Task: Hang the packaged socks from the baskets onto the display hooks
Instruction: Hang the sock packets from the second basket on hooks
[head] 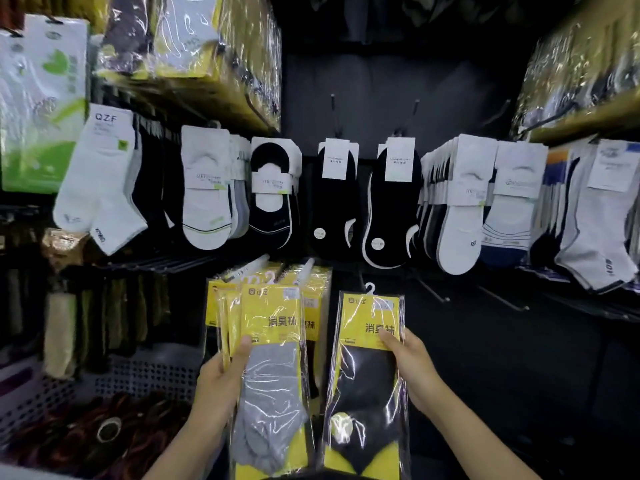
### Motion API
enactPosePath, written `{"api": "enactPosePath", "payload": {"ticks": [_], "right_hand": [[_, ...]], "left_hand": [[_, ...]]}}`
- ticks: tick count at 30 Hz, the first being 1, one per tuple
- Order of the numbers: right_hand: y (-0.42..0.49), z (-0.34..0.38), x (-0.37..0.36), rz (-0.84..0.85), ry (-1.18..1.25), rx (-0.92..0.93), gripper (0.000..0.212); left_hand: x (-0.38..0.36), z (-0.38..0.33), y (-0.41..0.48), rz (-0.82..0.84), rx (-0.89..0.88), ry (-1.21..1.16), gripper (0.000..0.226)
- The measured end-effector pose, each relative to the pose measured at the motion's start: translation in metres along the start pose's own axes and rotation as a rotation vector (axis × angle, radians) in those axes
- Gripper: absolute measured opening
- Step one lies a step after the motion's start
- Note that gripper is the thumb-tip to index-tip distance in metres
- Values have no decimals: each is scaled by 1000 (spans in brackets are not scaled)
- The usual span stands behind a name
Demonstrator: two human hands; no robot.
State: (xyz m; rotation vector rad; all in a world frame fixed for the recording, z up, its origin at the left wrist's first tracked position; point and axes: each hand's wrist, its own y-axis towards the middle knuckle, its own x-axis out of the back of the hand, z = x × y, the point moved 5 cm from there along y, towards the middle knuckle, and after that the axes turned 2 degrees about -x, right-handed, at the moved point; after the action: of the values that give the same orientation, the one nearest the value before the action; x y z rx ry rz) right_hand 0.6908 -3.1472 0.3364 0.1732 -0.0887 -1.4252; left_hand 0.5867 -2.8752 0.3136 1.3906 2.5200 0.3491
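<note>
My left hand (221, 379) grips a stack of yellow packaged socks (270, 375), the front one showing grey socks. My right hand (412, 368) pinches a single yellow pack of black socks (363, 386) by its right edge; its white plastic hanger (370, 288) points up. More yellow packs (311, 289) hang on hooks just behind the left stack. To the right of them, bare display hooks (433, 292) stick out from the dark wall panel. Both packs are held upright side by side, below the row of hanging ankle socks.
Rows of white and black no-show socks (332, 195) hang across the middle of the display. A grey perforated basket (138, 375) with dark items sits at lower left. Wrapped bundles (194, 46) fill the upper shelves. Two more empty hooks (502, 301) are at right.
</note>
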Motion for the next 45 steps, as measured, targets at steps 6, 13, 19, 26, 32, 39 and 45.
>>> {"api": "enactPosePath", "payload": {"ticks": [6, 13, 19, 26, 32, 39, 45], "right_hand": [[20, 0, -5, 22, -17, 10, 15], [35, -28, 8, -211, 1, -220, 40], [14, -45, 30, -403, 49, -285, 12], [-40, -6, -8, -34, 38, -112, 19], [-68, 20, -29, 42, -4, 14, 31], [-65, 8, -13, 4, 71, -90, 21], [-43, 12, 3, -151, 128, -47, 15]], "left_hand": [[15, -5, 8, -45, -13, 35, 52], [9, -11, 2, 15, 4, 7, 72], [-6, -16, -13, 16, 14, -17, 49], [-45, -21, -40, 159, 36, -101, 41], [-76, -19, -61, 204, 120, -171, 31], [-62, -7, -52, 132, 181, -51, 44], [-38, -16, -29, 53, 51, 83, 31]]}}
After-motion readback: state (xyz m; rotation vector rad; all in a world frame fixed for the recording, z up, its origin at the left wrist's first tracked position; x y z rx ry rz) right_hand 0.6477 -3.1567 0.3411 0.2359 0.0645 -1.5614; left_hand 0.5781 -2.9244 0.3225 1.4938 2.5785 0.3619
